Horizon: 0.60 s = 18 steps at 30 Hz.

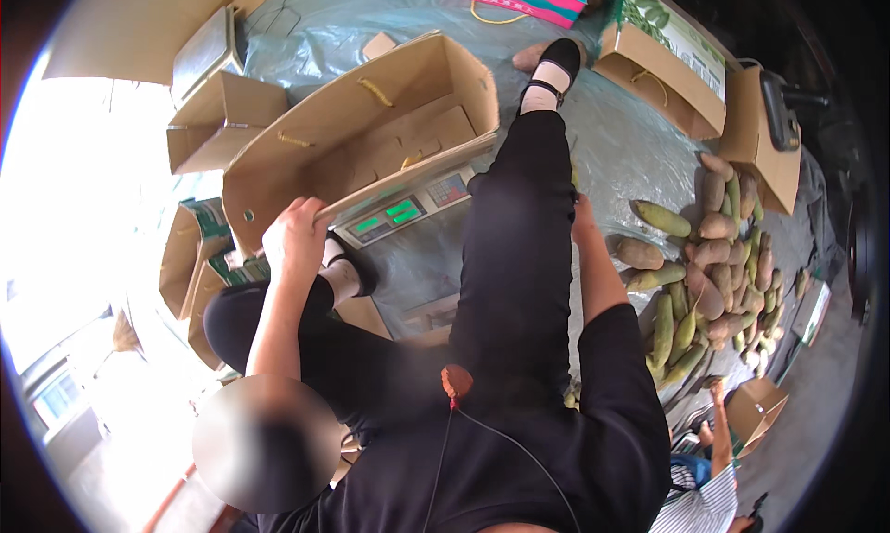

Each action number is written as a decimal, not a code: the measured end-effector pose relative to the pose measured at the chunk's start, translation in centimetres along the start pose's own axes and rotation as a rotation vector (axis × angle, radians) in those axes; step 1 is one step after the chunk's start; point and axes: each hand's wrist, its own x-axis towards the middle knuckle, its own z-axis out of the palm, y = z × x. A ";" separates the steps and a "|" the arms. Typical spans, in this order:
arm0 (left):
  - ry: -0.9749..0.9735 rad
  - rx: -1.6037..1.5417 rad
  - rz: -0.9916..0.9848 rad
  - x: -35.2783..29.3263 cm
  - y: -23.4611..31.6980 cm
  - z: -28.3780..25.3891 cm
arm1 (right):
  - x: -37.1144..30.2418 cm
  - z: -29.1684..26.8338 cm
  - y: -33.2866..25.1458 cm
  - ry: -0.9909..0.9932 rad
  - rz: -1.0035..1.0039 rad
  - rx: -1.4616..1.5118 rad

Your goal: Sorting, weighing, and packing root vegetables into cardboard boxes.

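From my remote seat, I start at the far left, where a few green-printed cartons [181,260] stand just beside the wearer's bent left knee. Beyond them is a small open box [227,120], close against the end of a much bigger one.

My wearer's left hand [295,236] has its fingers curled over the near rim of that large cardboard box [334,113]; I read it as a steadying grip, since the box is long and leans a little. The box lies between the wearer's two feet, mouth toward me, yellow rope handles on its far wall. Along its near side I see the panel of a scale [403,213], green digits lit. The box seems to be resting on it, though the pan is hidden from me.

The right leg [519,246] reaches forward past the box, and the right hand [583,220] is down beside it, mostly behind the thigh. I cannot tell whether its fingers are closed on anything; a yellow-green sliver shows just beyond.

Further right, sweet potatoes [705,292] and long green radishes [662,218] are heaped on a plastic sheet [630,153], probably to keep them off the ground within reach. At lower right, a co-worker in a striped shirt [709,507] is near another box [756,411].
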 end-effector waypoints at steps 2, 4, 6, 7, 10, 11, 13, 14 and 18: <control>0.003 0.014 -0.014 -0.5 -0.7 -0.3 | -4.7 -0.8 -3.8 0.100 0.007 -0.263; -0.030 0.032 0.007 -0.7 -1.5 0.3 | -7.8 -2.7 -7.1 0.114 -0.080 -0.344; -0.027 -0.006 0.024 -0.4 -0.8 0.5 | -8.2 -6.5 -9.2 0.163 -0.258 -0.377; -0.024 -0.014 0.046 -0.1 -0.4 0.8 | -8.0 -8.5 -10.2 0.190 -0.354 -0.370; -0.013 -0.005 0.032 -0.7 -1.4 0.7 | -12.3 -6.3 -19.3 0.034 -0.571 -0.405; -0.007 0.001 0.026 -0.9 -1.8 0.5 | -14.1 -4.7 -22.4 -0.041 -0.618 -0.384; 0.001 -0.008 0.040 -0.7 -1.7 0.5 | -17.2 -2.4 -27.4 -0.093 -0.931 -0.491; 0.001 -0.012 0.039 -0.9 -1.7 0.3 | -18.6 -0.4 -29.4 -0.171 -0.967 -0.455; -0.025 0.026 0.000 -1.3 -2.1 0.0 | -24.8 8.2 -34.5 -0.483 -0.941 -0.509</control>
